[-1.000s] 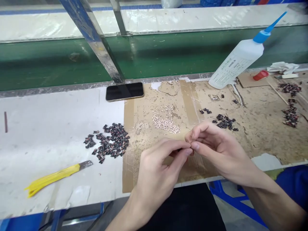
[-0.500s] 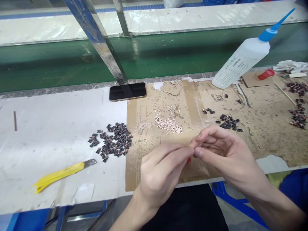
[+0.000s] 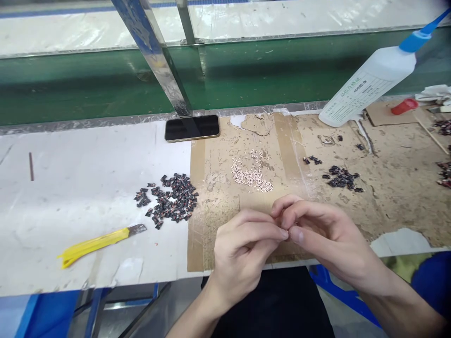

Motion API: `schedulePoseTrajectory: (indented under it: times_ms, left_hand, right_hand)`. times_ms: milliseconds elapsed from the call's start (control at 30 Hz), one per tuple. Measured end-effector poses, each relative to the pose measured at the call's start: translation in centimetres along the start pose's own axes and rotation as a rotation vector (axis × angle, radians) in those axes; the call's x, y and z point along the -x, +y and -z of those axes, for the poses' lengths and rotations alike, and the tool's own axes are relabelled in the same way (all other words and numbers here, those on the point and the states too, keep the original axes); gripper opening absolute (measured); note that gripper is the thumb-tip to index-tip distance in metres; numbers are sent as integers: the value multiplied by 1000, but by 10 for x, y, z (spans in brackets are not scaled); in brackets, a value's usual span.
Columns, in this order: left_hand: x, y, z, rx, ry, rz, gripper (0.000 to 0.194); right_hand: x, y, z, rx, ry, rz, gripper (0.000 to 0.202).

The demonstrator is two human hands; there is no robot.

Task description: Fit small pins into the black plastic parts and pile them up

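Note:
My left hand (image 3: 243, 251) and my right hand (image 3: 326, 234) meet fingertip to fingertip over the front edge of the cardboard. Both are closed in a pinch, and whatever lies between the fingertips is too small to make out. Beyond them is a scatter of tiny pale pink pieces (image 3: 252, 174). A heap of small black pieces (image 3: 176, 197) lies on the white surface to the left. Past my right hand sits a smaller group of black pieces (image 3: 341, 178).
A yellow cutter (image 3: 95, 246) with its blade out lies at left. A black phone (image 3: 192, 127) rests by the metal post (image 3: 158, 65). At the back right are a tilted white bottle (image 3: 369, 84), a red cup (image 3: 404, 106) and a thin stick (image 3: 432, 135).
The view has shifted, so the table items appear further left or right and slightly higher. The red bit seen below my fingertips is now hidden. My hands remain pinched together.

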State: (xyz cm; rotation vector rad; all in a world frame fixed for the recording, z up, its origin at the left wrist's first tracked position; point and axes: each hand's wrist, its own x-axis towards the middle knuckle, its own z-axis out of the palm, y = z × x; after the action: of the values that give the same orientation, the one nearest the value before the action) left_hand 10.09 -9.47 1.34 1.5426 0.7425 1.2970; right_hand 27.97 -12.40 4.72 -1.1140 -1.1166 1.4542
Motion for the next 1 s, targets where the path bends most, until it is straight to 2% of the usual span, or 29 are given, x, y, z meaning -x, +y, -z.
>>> schedulePoseTrajectory:
  times_ms: [133, 300, 433, 533, 667, 1000]
  left_hand:
    - [1, 1, -2, 38, 2, 29, 22]
    - [9, 6, -2, -25, 5, 30, 19]
    - [22, 8, 9, -110, 187, 227, 20]
    - [30, 8, 19, -140, 270, 349, 18]
    - [35, 6, 26, -146, 289, 415, 18]
    - [39, 3, 33, -175, 274, 340, 24]
  right_hand:
    - [7, 1, -2, 71, 18, 44, 7]
    - [21, 6, 2, 334, 117, 136, 12]
    - [34, 21, 17, 752, 266, 261, 13]
    - [36, 32, 24, 1049, 212, 383, 17]
    - [30, 39, 22, 1239, 108, 482, 20]
    - [29, 39, 23, 1398, 14, 501, 23]
